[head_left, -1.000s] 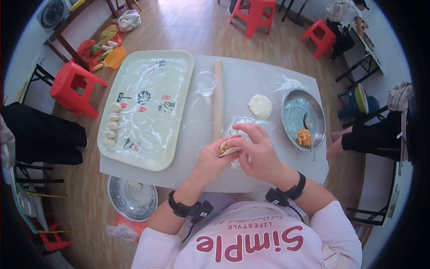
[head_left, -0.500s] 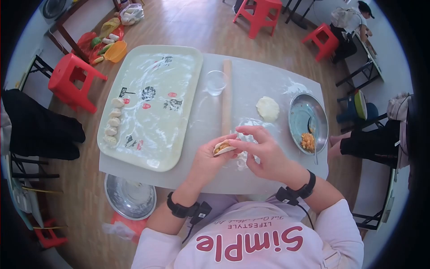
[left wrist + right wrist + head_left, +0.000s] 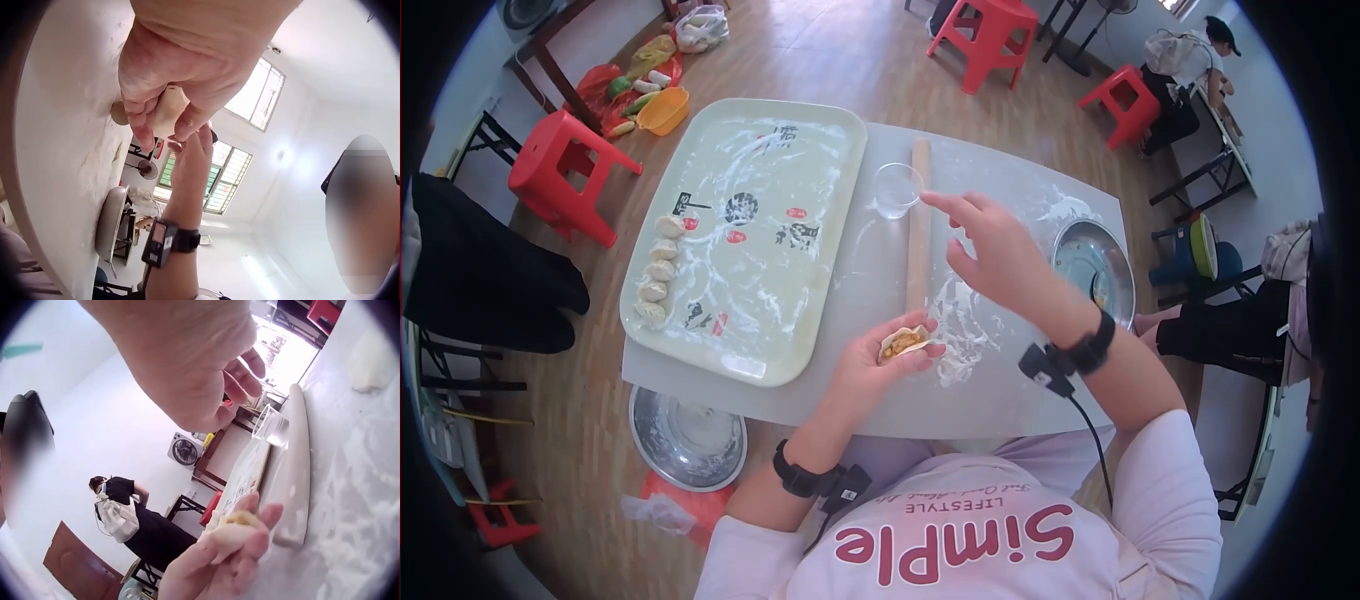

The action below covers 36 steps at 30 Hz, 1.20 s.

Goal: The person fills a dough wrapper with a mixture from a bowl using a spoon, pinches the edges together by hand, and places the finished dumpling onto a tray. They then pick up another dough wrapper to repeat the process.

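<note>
In the head view my left hand [image 3: 868, 362] holds a half-folded dumpling [image 3: 904, 343] over the table's near part, its orange-brown filling showing at the top. Thumb and fingers cup the pale wrapper from both sides, seen also in the right wrist view. My right hand [image 3: 1002, 250] is away from the dumpling, raised over the table with the index finger stretched out and the others loosely bent. Its index fingertip overlaps the rim of a clear cup [image 3: 892, 203]. Just right of the cup lies a wooden rolling pin [image 3: 918, 255]. A flat dough round [image 3: 370, 365] shows in the right wrist view.
A floured tray [image 3: 775, 310] on the left bears a row of several folded dumplings [image 3: 661, 270]. At the right edge stands a steel bowl [image 3: 1122, 265], partly behind my right forearm. Loose flour [image 3: 960, 330] covers the table's middle. A metal basin [image 3: 690, 440] sits below the near left edge.
My right hand has left the dumpling and moved away, up to the cup. The left hand keeps hold of the dumpling, which now shows more of its filling.
</note>
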### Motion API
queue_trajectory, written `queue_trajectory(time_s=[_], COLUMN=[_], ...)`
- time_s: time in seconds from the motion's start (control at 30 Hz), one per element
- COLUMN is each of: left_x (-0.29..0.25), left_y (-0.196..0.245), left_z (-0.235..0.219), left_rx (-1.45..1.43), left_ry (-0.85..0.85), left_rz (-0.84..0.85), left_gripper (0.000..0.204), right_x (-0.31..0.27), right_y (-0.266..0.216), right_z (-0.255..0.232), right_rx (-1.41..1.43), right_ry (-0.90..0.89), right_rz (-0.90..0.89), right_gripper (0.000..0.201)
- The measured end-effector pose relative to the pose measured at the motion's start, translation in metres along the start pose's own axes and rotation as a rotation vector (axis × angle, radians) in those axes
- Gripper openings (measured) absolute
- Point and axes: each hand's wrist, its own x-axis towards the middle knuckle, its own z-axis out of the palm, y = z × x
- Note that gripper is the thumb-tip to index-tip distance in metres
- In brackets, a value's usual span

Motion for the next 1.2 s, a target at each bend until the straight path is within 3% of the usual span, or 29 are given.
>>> queue_trajectory(time_s=[0.13,0.23,0.33,0.43,0.5,0.67,0.7,0.77,0.8,1.0,1.2], left_x=[-0.003,-0.008,-0.012,-0.013,-0.011,-0.008,-0.006,0.001,0.002,0.022,0.038], left_y=[-0.007,0.001,0.006,0.011,0.008,0.008,0.006,0.004,0.001,-0.009,-0.018], left_z=[-0.005,-0.004,-0.005,-0.004,-0.006,-0.005,-0.007,-0.002,0.005,0.05,0.083], left_rx=[-0.24,-0.372,-0.501,-0.555,-0.548,-0.535,-0.564,-0.569,-0.584,-0.598,-0.539], left_ry=[-0.046,-0.047,-0.061,-0.014,-0.024,-0.037,-0.08,-0.119,-0.164,-0.064,-0.108], left_rz=[-0.044,-0.071,-0.088,-0.11,-0.078,-0.062,-0.036,-0.024,-0.062,-0.169,-0.151], left_gripper=[0.051,0.051,0.051,0.053,0.053,0.057,0.056,0.056,0.056,0.047,0.049], right_x=[0.031,0.046,0.054,0.055,0.04,-0.036,-0.05,-0.084,-0.101,-0.151,-0.182], right_y=[0.013,0.015,0.024,0.015,0.005,-0.023,-0.022,-0.022,-0.023,-0.006,0.017], right_z=[0.018,0.026,0.038,0.03,0.017,0.001,0.006,0.022,0.026,0.018,0.008], right_rx=[-0.112,-0.158,-0.171,-0.184,-0.014,0.405,0.392,0.436,0.402,0.324,0.158], right_ry=[-0.031,-0.16,-0.157,-0.227,-0.029,0.019,0.028,0.1,0.114,0.246,0.344], right_rz=[-0.051,0.057,-0.012,0.083,0.006,-0.109,-0.077,-0.187,-0.138,-0.047,-0.006], right_gripper=[0.052,0.048,0.045,0.042,0.043,0.041,0.041,0.042,0.042,0.048,0.049])
